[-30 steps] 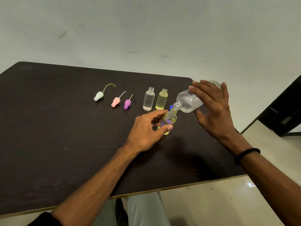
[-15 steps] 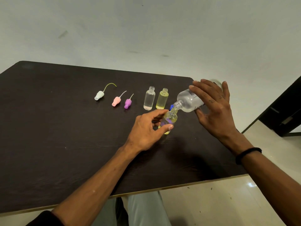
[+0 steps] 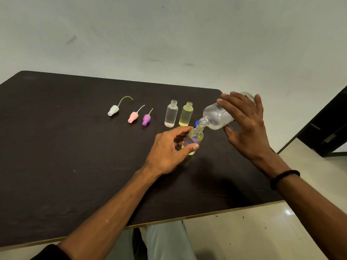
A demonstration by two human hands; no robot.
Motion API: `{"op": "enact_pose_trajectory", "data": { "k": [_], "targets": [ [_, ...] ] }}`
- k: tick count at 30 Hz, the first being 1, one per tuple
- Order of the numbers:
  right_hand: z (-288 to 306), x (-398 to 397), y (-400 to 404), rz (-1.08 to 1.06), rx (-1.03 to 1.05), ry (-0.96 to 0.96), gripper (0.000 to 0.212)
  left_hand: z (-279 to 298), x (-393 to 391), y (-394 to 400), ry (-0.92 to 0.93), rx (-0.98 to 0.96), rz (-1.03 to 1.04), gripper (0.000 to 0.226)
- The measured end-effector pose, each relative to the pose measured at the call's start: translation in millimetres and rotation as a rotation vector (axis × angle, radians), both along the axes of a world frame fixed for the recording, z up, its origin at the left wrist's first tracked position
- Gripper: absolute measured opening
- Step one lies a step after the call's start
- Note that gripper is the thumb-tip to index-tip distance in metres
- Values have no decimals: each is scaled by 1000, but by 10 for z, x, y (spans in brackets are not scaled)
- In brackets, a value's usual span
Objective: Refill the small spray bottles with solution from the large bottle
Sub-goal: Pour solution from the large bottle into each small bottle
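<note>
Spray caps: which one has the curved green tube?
The white spray cap, leftmost in the row. The pink spray cap and purple spray cap have short pale tubes.

The large bottle (image 3: pixel 217 117) has tipped slightly steeper.

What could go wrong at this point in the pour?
1. The large bottle is tipped steeply, mouth against the narrow neck of the small bottle; solution could overshoot onto the table.
2. The left hand holds the small bottle only by thumb and fingertips, so it might tip.
3. The two uncapped bottles standing just behind could be knocked.
</note>
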State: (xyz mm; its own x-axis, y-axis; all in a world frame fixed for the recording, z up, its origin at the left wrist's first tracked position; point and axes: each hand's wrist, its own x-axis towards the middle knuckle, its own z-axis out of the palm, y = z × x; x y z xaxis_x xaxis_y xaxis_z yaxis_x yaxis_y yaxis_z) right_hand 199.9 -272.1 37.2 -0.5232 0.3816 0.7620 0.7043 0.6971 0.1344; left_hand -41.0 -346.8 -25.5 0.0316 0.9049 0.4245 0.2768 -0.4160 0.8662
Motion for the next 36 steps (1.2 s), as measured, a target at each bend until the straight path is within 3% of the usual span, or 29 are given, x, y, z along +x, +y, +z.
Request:
{"op": "enact_pose_trajectory", "data": {
  "k": [36],
  "targets": [
    [19,-6,30,6,33,-21,63,-11,2,8,-21,3,-10,50]
  ]
}}
